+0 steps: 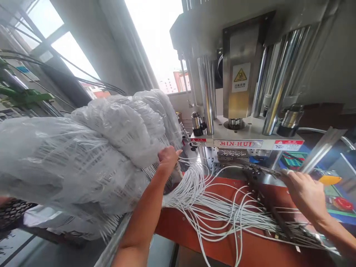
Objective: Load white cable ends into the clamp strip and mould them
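My left hand (168, 157) is closed, its thumb sticking out to the right, between the plastic-wrapped bundles and the white cables. Whatever lies inside its fingers is hidden. On the right, my right hand (304, 191) grips the near end of a long, narrow dark metal bar (267, 170), which reaches left toward the press's lower opening. A thick bunch of white cables (191, 185) fans out between my hands over a reddish-brown work surface (222, 246). Many of their ends lie near a second dark bar (278, 218) below my right hand.
A press (236, 142) marked MIN-HUI stands ahead, with chrome columns and a hot-surface label. Large bundles in clear plastic (91, 155) fill the left side. A red button (343, 203) sits on the control box at right. Another person's patterned sleeve (16, 211) shows at far left.
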Demonstrator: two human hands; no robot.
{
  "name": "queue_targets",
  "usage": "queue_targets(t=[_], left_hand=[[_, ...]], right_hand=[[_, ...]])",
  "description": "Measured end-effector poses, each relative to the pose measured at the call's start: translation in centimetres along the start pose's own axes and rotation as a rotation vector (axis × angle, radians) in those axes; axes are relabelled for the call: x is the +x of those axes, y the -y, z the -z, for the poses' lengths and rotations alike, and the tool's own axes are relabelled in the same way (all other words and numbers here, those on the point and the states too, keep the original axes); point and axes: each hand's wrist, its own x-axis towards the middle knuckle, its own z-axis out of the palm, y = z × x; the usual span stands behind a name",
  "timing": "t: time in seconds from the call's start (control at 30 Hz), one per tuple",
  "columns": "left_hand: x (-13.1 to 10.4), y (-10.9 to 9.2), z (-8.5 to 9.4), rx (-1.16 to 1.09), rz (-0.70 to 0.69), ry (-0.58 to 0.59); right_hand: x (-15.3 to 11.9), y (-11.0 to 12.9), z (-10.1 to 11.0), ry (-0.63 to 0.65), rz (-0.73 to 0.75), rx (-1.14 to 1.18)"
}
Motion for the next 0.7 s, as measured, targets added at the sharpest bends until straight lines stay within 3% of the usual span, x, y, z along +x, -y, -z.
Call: queue_targets(t=[0.07, 0.13, 0.23, 0.3, 0.4, 0.5, 0.6, 0.7], left_hand=[[-2.6, -0.9, -0.6, 0.104, -0.158, -0.052], [-5.9, -2.6, -2.3, 0.053, -0.402, 0.012], [-10.1, -6.0, -6.8, -0.151, -0.889, 0.372], [-11.4, -8.4, -10.6, -0.281, -1.085, 0.560], [-11.5, -11.1, -15.9, -0.410, -1.196, 0.760], [-10.8, -12.3, -19.0, -0.443, -1.218, 0.912], [-10.6, -12.3, -19.6, -0.426, -1.255, 0.941], [-10.7, -11.4, -18.8, -0.368, -1.283, 0.899]], right_hand=[[-2.6, -2.0, 0.9, -0.004, -0.059, -0.066], [-4.6, -3.5, 1.3, 0.016, -0.111, -0.133], [-6.2, -4.4, 1.5, 0.072, -0.156, -0.222], [-6.5, -4.2, 1.2, 0.120, -0.160, -0.249], [-6.6, -3.5, 0.3, 0.184, -0.169, -0.221], [-6.3, -3.0, -0.7, 0.224, -0.167, -0.141], [-5.7, -3.2, -1.4, 0.263, -0.167, -0.056], [-5.1, -4.1, -2.0, 0.293, -0.164, 0.025]])
